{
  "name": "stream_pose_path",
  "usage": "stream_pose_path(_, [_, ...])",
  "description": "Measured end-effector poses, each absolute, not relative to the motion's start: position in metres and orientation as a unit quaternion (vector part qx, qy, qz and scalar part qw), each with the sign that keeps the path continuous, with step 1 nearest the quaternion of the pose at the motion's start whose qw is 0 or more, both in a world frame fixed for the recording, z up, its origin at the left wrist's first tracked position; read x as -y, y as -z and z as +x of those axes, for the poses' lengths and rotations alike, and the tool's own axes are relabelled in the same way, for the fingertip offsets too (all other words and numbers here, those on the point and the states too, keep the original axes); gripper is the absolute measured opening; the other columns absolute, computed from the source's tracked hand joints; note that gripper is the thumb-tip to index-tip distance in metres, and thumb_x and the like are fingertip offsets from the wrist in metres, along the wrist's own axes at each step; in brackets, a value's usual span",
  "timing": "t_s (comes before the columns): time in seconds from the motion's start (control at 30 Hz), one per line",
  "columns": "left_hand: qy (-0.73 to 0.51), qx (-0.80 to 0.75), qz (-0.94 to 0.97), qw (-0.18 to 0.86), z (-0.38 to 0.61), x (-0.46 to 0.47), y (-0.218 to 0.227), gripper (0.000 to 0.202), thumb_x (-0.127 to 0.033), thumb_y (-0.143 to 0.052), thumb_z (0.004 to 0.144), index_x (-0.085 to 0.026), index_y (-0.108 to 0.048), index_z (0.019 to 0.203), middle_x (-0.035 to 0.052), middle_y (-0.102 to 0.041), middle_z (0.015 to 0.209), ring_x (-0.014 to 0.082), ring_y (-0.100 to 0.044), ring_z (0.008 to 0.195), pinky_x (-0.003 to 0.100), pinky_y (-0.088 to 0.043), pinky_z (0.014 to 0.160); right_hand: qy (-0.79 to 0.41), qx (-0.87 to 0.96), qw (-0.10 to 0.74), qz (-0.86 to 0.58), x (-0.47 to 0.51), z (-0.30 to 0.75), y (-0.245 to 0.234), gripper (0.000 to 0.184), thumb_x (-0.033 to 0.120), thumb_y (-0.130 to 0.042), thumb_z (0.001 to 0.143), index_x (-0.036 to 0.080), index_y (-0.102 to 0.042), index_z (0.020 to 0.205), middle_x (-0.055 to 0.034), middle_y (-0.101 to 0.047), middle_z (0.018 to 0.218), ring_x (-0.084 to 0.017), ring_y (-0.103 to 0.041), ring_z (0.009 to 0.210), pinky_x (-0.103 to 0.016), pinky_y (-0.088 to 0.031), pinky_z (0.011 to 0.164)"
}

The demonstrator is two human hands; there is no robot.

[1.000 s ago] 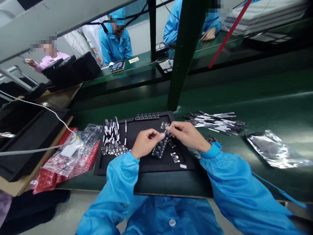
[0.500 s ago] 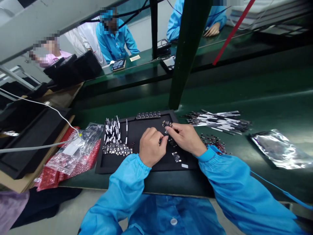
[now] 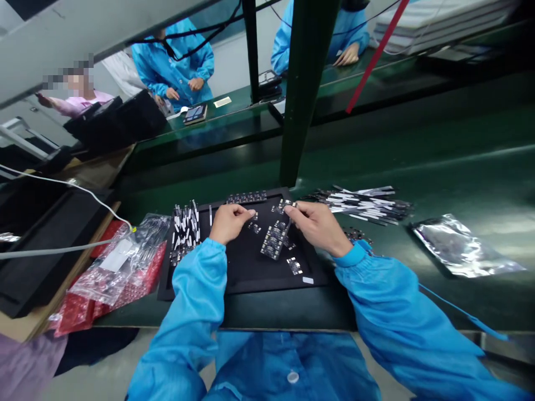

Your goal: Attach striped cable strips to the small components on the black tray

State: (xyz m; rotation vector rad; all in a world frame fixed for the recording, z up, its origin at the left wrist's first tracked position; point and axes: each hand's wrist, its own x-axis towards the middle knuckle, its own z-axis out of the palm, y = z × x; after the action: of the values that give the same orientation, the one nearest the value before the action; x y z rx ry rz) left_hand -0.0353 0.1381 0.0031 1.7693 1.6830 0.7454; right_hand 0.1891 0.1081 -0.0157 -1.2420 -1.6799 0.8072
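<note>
Two bare hands over a black tray of small circuit boards

The right hand [image 3: 315, 223] grips a strip of joined circuit boards [image 3: 275, 240] between thumb and fingers at its upper end; the strip slants down over the tray [image 3: 242, 273]. The left hand [image 3: 229, 221] has thumb and forefinger drawn together beside it (whether they pinch a tiny piece, one cannot tell). A light hold on the edges probably suits such thin parts best, keeping skin off the metal contacts, and working low over the tray should spare anything dropped.

The tray is matte black, rectangular and raised at the rim, and looks like foam. The strip is dark, flat and dotted with pale, shiny squares. A loose board [image 3: 294, 265] lies near a smooth white tab [image 3: 308, 280]. Right of the tray spreads a tangle of slim black-and-white ribbons [image 3: 363, 206]; beyond, a crinkled silver bag [image 3: 453, 245] gleams on the green bench [image 3: 418, 161].
</note>
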Motion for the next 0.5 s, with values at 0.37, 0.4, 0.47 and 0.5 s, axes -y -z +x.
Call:
stream_pose_path(0.37, [-0.299,-0.587,0.682,0.318,-0.015,-0.139,0.001,0.043,-0.052,-0.051,0.095,-0.018,-0.076,0.085,0.0045,-0.067,0.075,0.0155,-0.060,0.067,0.028,-0.045,0.066,-0.432,0.725,0.354,-0.403,-0.109,0.189,0.024,0.048,0.054,-0.046,0.099,0.020,-0.045,0.065,0.0028,-0.046,0.061,-0.012,-0.043,0.059,-0.027,-0.033,0.058])
stream_pose_path(0.4, [-0.303,-0.558,0.679,0.368,-0.012,-0.132,-0.003,0.047,-0.056,-0.052,0.094,-0.017,-0.074,0.081,0.0032,-0.065,0.070,0.0138,-0.056,0.062,0.027,-0.043,0.061,-0.440,0.723,0.352,-0.400,-0.108,0.188,0.023,0.048,0.054,-0.047,0.099,0.020,-0.044,0.065,0.0031,-0.045,0.061,-0.012,-0.042,0.058,-0.027,-0.033,0.057])
stream_pose_path(0.47, [-0.333,-0.509,0.653,0.451,-0.008,-0.120,-0.009,0.045,-0.060,-0.065,0.084,-0.016,-0.070,0.074,0.0003,-0.060,0.063,0.0109,-0.050,0.055,0.025,-0.039,0.056,-0.466,0.715,0.349,-0.387,-0.105,0.186,0.021,0.047,0.054,-0.051,0.097,0.020,-0.045,0.066,0.0031,-0.046,0.061,-0.012,-0.042,0.058,-0.026,-0.034,0.057])
stream_pose_path(0.5, [-0.357,-0.496,0.632,0.476,-0.006,-0.116,-0.011,0.044,-0.058,-0.071,0.080,-0.016,-0.067,0.071,-0.0011,-0.057,0.060,0.0097,-0.047,0.054,0.024,-0.036,0.054,-0.486,0.708,0.345,-0.379,-0.104,0.185,0.020,0.046,0.054,-0.052,0.096,0.020,-0.048,0.067,0.0027,-0.048,0.061,-0.012,-0.044,0.059,-0.026,-0.035,0.057])
